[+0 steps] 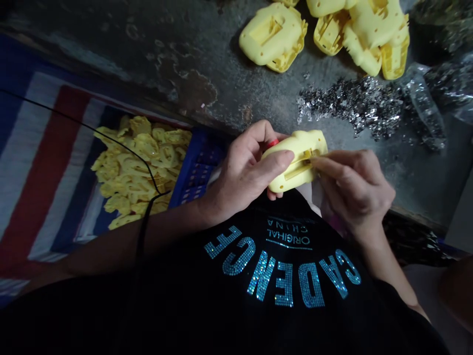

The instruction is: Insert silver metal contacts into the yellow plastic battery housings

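Observation:
A yellow plastic shell [279, 183] with a rectangular recess on its upper face is held in front of my chest. My left hand [251, 165] wraps round its left side, the thumb pressed on the face and the fingers behind it. Something red shows at the left index finger. My right hand [354, 182] is closed in a pinch at the right end of the recess, its fingertips touching the shell there. Whatever lies between those fingertips is hidden or too small to name.
On the dark worktop [155, 64] lie more yellow shells [273, 34] and a pile of small shiny metal pieces [354, 103] beside clear plastic bags [424, 103]. Many yellow parts [140, 167] lie at left, near a blue basket [192, 170]. A black cord [111, 140] crosses the left side.

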A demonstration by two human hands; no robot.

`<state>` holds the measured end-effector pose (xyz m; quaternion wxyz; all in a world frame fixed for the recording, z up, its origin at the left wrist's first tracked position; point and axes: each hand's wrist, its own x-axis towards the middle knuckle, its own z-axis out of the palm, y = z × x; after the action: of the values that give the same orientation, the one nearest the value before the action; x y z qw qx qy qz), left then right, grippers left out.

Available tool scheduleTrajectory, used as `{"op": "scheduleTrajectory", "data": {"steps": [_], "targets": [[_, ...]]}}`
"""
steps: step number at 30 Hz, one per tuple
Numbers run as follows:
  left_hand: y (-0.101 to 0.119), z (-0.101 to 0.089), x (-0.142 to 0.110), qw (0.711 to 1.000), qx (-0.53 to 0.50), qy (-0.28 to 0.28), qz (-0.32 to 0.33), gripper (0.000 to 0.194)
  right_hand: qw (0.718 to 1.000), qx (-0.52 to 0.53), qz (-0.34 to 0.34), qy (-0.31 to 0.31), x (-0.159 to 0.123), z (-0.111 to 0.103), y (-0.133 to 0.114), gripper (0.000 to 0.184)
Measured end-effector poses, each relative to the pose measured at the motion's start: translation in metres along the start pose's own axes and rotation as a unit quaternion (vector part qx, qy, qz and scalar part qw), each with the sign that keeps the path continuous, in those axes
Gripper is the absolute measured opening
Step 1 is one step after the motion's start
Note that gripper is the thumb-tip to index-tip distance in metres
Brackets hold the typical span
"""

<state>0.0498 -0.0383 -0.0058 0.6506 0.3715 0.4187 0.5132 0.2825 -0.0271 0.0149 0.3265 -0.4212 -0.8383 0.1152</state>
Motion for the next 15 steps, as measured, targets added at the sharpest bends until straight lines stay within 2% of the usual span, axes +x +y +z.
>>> {"op": "scheduleTrajectory", "data": {"steps": [3, 6, 11, 15], "targets": [[0.001, 0.0, -0.003, 0.997, 0.059, -0.008, 0.045, 0.034, 0.989, 0.113, 0.092, -0.013, 0.009, -0.002, 0.011, 0.034], [0.0, 0.002, -0.005, 0.981, 0.139, -0.016, 0.134, 0.029, 0.966, 0.194, 0.158, -0.066, 0.017, -0.001, 0.023, 0.055], [-0.012, 0.006, -0.001, 0.931, 0.233, -0.018, 0.28, 0.022, 0.956, 0.233, 0.164, -0.075, 0.019, 0.007, 0.031, 0.063], [-0.018, 0.01, 0.004, 0.907, 0.286, -0.017, 0.309, 0.021, 0.956, 0.234, 0.164, -0.068, 0.014, 0.018, 0.036, 0.068]]}}
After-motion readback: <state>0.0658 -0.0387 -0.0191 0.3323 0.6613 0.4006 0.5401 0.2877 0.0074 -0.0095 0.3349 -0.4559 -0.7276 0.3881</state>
